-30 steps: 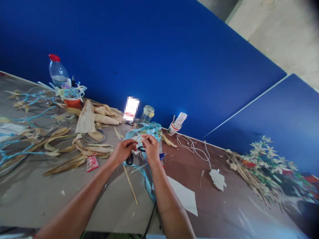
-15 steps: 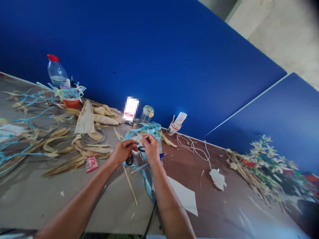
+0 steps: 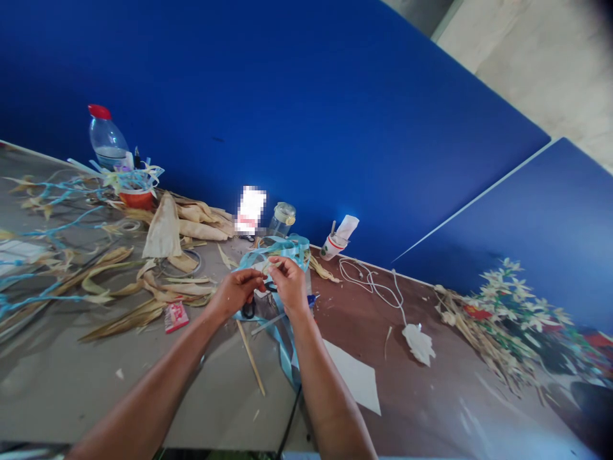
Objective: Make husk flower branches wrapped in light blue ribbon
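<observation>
My left hand [image 3: 239, 289] and my right hand [image 3: 289, 285] meet over the middle of the table, fingertips pinched close together. Between them shows a small pale strip [image 3: 271, 264], too small to name surely; the right fingertips grip it. What the left fingers hold is hidden. Beneath the hands lie scissors with black handles [image 3: 249, 310], partly covered. Light blue ribbon [image 3: 297, 244] loops behind the hands and trails down past my right wrist. A thin wooden stick [image 3: 251, 358] lies in front of my left hand.
Dried corn husks [image 3: 201, 228] spread over the left side, near a red-capped bottle [image 3: 109, 137] and a pink packet [image 3: 176, 316]. A lidded jar [image 3: 282, 218], white cup [image 3: 332, 246], white cable [image 3: 373, 285], paper sheet [image 3: 357, 377] and white flowers [image 3: 510, 291] also lie around.
The fingers of my right hand have shifted very slightly around the pale strip. Otherwise the hands and the things on the table stay in place.
</observation>
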A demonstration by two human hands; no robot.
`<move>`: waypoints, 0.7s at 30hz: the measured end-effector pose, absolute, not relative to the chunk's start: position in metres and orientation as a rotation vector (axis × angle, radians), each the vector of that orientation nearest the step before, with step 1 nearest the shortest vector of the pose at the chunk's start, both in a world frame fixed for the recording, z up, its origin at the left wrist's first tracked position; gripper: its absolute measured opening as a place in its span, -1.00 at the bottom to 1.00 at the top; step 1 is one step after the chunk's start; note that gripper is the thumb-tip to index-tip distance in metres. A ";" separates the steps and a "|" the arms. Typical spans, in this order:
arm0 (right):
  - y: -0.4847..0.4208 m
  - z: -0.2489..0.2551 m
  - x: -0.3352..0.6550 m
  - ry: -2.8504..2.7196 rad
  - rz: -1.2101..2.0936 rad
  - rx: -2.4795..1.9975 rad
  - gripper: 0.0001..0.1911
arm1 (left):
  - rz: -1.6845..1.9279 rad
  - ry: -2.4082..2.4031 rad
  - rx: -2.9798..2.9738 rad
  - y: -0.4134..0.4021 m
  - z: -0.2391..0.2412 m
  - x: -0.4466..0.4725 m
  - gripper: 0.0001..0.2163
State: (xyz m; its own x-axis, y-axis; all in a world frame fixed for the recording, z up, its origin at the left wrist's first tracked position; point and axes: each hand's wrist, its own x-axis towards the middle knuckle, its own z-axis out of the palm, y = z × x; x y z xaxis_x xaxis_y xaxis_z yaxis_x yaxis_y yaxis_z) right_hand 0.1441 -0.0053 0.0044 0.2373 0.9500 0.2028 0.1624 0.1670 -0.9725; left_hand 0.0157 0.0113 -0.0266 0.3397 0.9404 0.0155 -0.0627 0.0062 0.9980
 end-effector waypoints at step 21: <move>-0.007 0.007 0.140 -1.162 0.975 -1.245 -0.83 | 0.974 0.890 1.351 0.008 -0.020 0.015 -0.67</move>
